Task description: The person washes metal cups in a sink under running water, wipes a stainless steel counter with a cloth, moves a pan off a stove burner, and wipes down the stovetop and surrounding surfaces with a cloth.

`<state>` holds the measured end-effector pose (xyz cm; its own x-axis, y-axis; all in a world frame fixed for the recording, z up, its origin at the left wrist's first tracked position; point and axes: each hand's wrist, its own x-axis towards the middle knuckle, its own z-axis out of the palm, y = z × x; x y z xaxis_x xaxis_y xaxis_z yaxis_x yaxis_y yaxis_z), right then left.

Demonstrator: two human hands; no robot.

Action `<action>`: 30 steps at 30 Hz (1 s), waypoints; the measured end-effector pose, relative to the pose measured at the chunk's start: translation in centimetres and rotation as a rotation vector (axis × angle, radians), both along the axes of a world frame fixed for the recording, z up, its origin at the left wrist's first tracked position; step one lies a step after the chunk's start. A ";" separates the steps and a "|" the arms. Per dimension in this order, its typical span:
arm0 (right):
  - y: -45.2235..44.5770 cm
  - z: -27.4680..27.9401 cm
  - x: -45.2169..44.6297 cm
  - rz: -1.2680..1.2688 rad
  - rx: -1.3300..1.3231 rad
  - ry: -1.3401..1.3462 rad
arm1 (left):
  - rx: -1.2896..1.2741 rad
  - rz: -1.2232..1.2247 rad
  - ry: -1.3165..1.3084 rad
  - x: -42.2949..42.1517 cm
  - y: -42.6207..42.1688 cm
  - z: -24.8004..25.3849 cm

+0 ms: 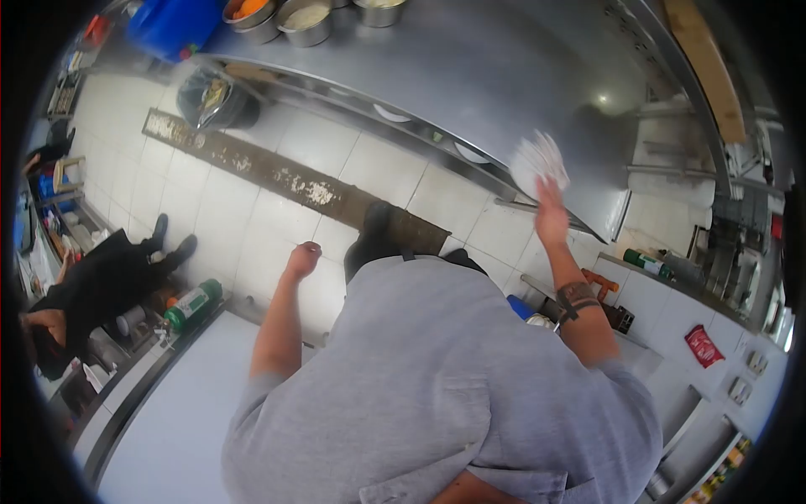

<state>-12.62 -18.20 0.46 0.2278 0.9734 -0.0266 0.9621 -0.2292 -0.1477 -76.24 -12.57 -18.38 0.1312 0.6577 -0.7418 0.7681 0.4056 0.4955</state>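
Observation:
My right hand (551,214) is closed on a white cloth (537,161), smeared by motion, at the front edge of the steel counter (470,84). The cloth covers part of the counter's edge near its right corner. My left hand (304,259) hangs over the tiled floor with its fingers curled in. Nothing shows in it, and it touches nothing.
Several metal containers (304,23) and a blue bin (168,29) stand at the counter's far left. A lined trash bin (220,97) is on the floor near a worn brown strip (277,172). Another person in black (109,277) works at the left, near a green bottle (193,304).

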 end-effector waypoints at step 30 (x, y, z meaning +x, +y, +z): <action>-29.2 11.4 25.6 -0.117 -0.217 0.791 | 0.787 -0.783 -0.620 72.0 -9.1 27.3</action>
